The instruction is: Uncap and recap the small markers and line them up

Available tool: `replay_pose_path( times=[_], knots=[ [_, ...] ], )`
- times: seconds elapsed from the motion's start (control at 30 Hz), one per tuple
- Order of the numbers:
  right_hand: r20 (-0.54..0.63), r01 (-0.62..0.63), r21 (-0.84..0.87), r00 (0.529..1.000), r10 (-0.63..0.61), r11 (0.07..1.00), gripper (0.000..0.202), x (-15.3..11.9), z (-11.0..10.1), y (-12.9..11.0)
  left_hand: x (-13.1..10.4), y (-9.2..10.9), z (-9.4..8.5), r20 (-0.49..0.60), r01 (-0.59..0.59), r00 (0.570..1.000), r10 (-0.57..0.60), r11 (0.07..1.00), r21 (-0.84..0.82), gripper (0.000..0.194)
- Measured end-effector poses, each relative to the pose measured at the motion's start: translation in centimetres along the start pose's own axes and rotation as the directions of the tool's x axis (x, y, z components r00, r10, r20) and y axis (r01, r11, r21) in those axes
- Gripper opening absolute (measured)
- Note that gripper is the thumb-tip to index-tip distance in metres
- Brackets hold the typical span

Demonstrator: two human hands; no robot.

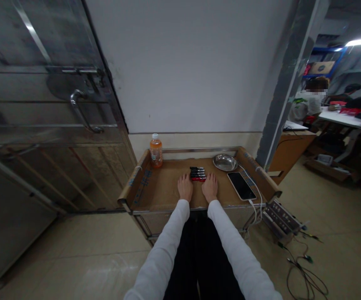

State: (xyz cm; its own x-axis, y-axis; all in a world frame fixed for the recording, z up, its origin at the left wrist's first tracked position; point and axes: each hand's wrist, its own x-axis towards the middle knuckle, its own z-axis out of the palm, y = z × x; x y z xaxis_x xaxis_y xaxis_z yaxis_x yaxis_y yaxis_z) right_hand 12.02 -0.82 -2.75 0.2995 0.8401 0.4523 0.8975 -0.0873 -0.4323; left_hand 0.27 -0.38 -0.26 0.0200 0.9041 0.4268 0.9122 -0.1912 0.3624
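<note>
My left hand (185, 187) lies palm down on the cardboard-lined cart top (164, 193), fingers stretched out, at the left end of a row of black pens or markers (197, 171). My right hand (210, 187) rests the same way at the row's right end. Several black ones lie side by side, and a red one (198, 179) is nearest me, between the fingertips. Whether my fingers touch its ends I cannot tell. Neither hand holds anything.
An orange drink bottle (156, 152) stands at the back left, a shallow metal bowl (225, 162) at the back right. A phone (241, 186) with a white cable (253, 182) lies on the right. Cardboard walls edge the cart. Electrical equipment (282, 221) sits on the floor; people (313, 102) are beyond.
</note>
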Motion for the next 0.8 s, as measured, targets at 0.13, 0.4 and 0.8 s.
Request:
replay_pose_path(
  times=[0.13, 0.4, 0.8],
  knots=[
    [0.030, 0.050, -0.051, 0.998, -0.049, 0.997, 0.050, 0.4, -0.5, 0.4, 1.0, -0.2, -0.4, 0.060, -0.033, 0.998, 0.029, 0.998, 0.060, 0.037],
    [0.135, 0.130, -0.084, 0.984, -0.118, 0.988, 0.040, 0.9, -1.8, 2.0, 1.4, -1.3, -0.6, 0.039, -0.057, 0.998, 0.052, 0.989, 0.137, 0.030],
    [0.097, 0.121, -0.117, 0.989, -0.110, 0.986, 0.033, 0.7, -1.7, 1.9, 1.0, -1.6, -0.5, 0.071, -0.083, 0.995, 0.075, 0.989, 0.123, 0.027]
  ],
)
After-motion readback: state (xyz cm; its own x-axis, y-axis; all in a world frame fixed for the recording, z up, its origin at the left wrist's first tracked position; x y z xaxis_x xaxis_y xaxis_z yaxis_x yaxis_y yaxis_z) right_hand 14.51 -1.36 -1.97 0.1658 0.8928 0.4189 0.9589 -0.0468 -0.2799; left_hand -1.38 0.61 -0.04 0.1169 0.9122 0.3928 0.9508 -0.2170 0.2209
